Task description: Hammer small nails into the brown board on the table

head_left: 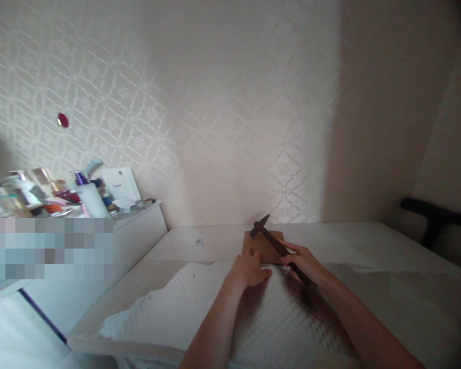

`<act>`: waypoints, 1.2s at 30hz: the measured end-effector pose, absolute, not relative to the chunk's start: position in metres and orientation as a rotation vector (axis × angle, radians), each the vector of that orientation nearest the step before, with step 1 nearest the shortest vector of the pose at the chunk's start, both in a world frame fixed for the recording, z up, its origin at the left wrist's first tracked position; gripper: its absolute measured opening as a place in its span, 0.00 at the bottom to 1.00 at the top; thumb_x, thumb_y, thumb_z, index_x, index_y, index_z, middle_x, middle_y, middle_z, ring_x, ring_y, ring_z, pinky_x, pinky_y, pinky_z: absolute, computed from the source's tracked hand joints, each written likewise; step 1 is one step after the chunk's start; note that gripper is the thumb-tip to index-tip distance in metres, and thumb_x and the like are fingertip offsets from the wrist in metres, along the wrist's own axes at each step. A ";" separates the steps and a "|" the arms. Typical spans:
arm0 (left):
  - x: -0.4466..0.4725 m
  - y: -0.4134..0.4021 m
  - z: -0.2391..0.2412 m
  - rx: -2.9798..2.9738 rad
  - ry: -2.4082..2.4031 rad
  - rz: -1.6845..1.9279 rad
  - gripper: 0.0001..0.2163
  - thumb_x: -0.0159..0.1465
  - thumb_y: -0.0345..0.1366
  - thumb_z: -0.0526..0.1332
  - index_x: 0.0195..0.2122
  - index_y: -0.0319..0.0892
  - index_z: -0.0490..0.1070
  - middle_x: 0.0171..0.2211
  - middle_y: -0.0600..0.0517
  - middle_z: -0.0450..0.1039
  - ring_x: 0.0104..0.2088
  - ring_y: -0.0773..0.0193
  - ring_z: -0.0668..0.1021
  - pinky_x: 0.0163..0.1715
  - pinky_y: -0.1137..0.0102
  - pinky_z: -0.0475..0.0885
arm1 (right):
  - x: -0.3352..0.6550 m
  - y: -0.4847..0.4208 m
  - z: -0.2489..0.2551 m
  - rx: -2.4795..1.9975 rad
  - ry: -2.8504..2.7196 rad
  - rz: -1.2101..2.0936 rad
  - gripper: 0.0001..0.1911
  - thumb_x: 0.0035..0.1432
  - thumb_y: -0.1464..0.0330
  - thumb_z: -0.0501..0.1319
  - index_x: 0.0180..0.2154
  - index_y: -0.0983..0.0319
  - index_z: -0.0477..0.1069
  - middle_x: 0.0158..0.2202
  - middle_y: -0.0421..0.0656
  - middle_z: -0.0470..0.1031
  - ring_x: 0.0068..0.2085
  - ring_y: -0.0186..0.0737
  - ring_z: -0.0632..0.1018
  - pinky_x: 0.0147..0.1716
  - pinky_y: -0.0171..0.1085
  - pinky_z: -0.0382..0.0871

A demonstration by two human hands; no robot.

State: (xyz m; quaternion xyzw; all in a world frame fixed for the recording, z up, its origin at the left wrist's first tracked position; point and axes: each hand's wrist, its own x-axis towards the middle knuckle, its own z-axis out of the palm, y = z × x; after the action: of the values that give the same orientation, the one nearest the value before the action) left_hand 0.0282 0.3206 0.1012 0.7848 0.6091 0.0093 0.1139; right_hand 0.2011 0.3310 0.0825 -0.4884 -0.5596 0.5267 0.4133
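My right hand (pixel 304 264) is wrapped round the dark handle of a hammer (pixel 273 241). The hammer's head is over the far left part of a brown board (pixel 267 249); whether it touches the board I cannot tell. My left hand (pixel 250 267) lies on the board's near left edge, fingers stretched forward on it and thumb out to the right. Beneath both forearms spreads a white textured sheet (pixel 169 302) with ragged edges. A few small shiny pieces (pixel 199 242), too small to name, lie on the table left of the board.
The white table (pixel 353 241) runs back to a patterned wall (pixel 230 128). On the left, a white cabinet (pixel 134 230) carries bottles, a white box (pixel 121 183) and other small items. A black armrest-like piece (pixel 436 215) stands at the right edge.
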 end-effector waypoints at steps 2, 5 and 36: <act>0.028 0.320 0.102 2.299 1.790 0.025 0.30 0.61 0.50 0.55 0.61 0.39 0.59 0.62 0.39 0.58 0.60 0.46 0.65 0.57 0.58 0.64 | 0.201 0.332 0.081 -1.201 -1.396 1.341 0.44 0.40 0.67 0.56 0.63 0.68 0.58 0.12 0.32 0.64 0.11 0.31 0.62 0.10 0.29 0.52; 0.028 0.320 0.101 2.309 1.784 0.030 0.30 0.61 0.50 0.55 0.60 0.38 0.60 0.62 0.38 0.57 0.60 0.46 0.65 0.57 0.58 0.64 | 0.202 0.333 0.079 -1.196 -1.386 1.356 0.45 0.40 0.67 0.57 0.63 0.69 0.57 0.12 0.32 0.64 0.11 0.31 0.62 0.10 0.29 0.52; 0.029 0.317 0.104 2.329 1.806 -0.008 0.32 0.62 0.51 0.53 0.63 0.35 0.57 0.63 0.35 0.55 0.61 0.46 0.64 0.58 0.59 0.61 | 0.209 0.334 0.080 -1.598 -1.732 0.467 0.31 0.52 0.68 0.56 0.60 0.55 0.64 0.36 0.43 0.79 0.34 0.41 0.78 0.33 0.35 0.68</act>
State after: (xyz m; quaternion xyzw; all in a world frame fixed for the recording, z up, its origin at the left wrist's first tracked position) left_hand 0.0287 0.3171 0.1036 0.7865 0.6099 -0.0029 0.0968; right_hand 0.2094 0.3338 0.0803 -0.6201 -0.6724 0.1814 0.3612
